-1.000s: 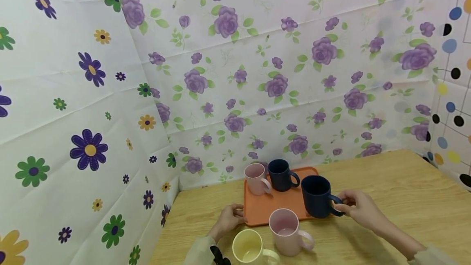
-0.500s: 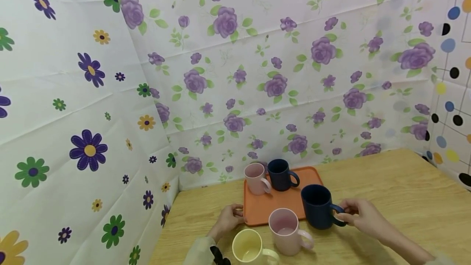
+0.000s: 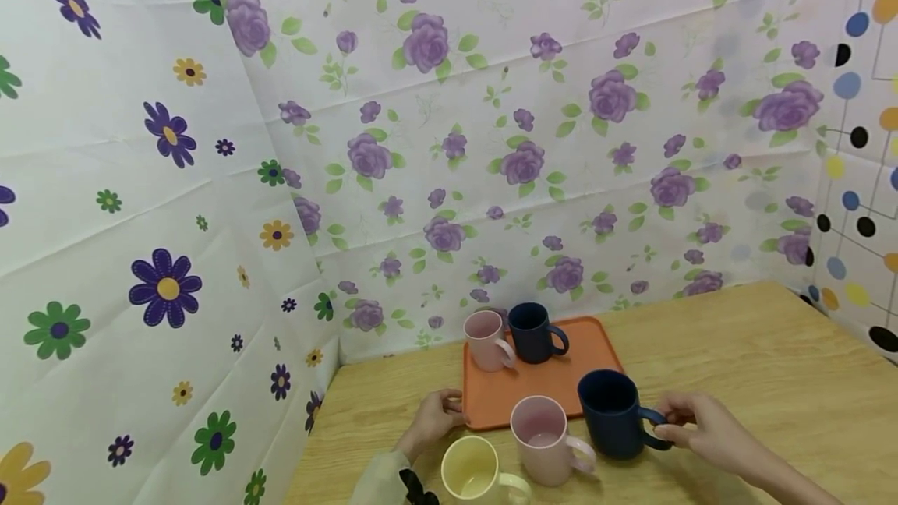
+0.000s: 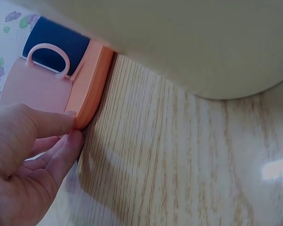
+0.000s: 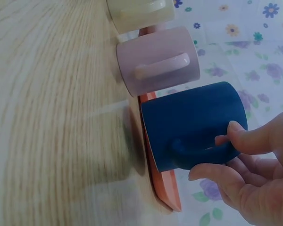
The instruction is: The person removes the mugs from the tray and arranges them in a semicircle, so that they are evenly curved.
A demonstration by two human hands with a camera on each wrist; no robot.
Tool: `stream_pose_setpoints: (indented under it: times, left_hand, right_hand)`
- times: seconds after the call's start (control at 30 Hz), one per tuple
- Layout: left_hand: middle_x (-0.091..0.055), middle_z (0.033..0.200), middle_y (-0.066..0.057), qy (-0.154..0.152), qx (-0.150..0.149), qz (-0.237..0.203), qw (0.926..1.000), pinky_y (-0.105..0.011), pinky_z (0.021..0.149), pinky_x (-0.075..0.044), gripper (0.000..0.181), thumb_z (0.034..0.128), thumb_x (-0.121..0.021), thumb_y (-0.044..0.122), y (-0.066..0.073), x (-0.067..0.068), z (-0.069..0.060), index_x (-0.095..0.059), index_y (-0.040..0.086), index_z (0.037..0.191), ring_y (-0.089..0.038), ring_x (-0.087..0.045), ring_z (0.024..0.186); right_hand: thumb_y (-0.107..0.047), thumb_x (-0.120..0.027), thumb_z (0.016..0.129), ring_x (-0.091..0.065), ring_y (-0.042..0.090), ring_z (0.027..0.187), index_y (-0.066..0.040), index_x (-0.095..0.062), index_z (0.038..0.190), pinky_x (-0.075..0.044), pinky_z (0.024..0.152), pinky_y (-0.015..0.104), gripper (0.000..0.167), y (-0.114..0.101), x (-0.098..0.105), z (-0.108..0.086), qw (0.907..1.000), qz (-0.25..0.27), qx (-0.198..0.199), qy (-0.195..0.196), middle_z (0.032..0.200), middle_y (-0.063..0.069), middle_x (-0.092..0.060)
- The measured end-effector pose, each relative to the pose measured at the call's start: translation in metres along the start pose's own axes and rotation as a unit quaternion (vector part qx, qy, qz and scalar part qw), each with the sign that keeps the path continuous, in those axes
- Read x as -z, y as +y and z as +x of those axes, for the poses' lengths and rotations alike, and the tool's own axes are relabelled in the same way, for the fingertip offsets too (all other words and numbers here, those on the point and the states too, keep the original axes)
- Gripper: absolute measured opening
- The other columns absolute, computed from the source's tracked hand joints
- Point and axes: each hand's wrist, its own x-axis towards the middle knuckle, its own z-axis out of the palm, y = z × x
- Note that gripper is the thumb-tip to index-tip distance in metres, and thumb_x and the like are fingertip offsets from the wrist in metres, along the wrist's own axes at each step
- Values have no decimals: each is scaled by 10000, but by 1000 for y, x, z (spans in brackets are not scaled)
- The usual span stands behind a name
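My right hand (image 3: 705, 427) holds a large navy mug (image 3: 612, 421) by its handle, thumb and fingers round it in the right wrist view. The mug is upright in front of the orange tray (image 3: 536, 390), near its front right corner; I cannot tell if its base touches the table. With thumb and fingers, my left hand (image 4: 42, 146) pinches the tray's edge at its front left corner. On the tray stand a pink mug (image 3: 486, 343) and a smaller navy mug (image 3: 531, 335). A larger pink mug (image 3: 539, 446) stands just left of the held mug.
A pale yellow mug (image 3: 468, 470) stands on the wooden table (image 3: 737, 349), in front of the left hand and partly cut off by the lower frame edge. Flower-printed cloth (image 3: 463, 178) hangs behind the table and at its left; dotted cloth (image 3: 852, 256) hangs at the right.
My right hand has drawn the large navy mug from over the tray's front right corner toward me, down in front of the tray. My left hand stays at the tray corner.
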Motion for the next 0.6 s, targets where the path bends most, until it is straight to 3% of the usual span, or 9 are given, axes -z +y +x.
stream_pose_setpoints:
  times: [0.33,0.47,0.6]
  left_hand:
    - [-668,923,-209,24,-1,66,10000,-277,676,-546,452,803,-725,-28,1,1,-2,-556,-142,1207,-218,-642,824]
    - [-664,928,-224,18,-20,76,10000,-260,667,-541,441,808,-717,-31,1,1,-1,-557,-143,1204,-212,-638,817]
    - [-668,931,-224,29,-30,95,9999,-236,657,-534,440,807,-723,-18,0,1,-1,-563,-137,1200,-199,-638,811]
  right_hand:
    - [-186,-663,905,-600,12,734,-15,-660,966,-465,628,209,181,9,0,-10,9980,-474,400,-94,835,-42,-677]
    - [-184,-653,912,-611,34,741,-1,-658,973,-471,631,214,193,12,3,-12,9982,-346,426,-226,847,-8,-681]
    - [-197,-654,912,-618,46,759,23,-653,996,-486,638,217,236,14,6,-14,9992,-84,209,-340,878,30,-680]
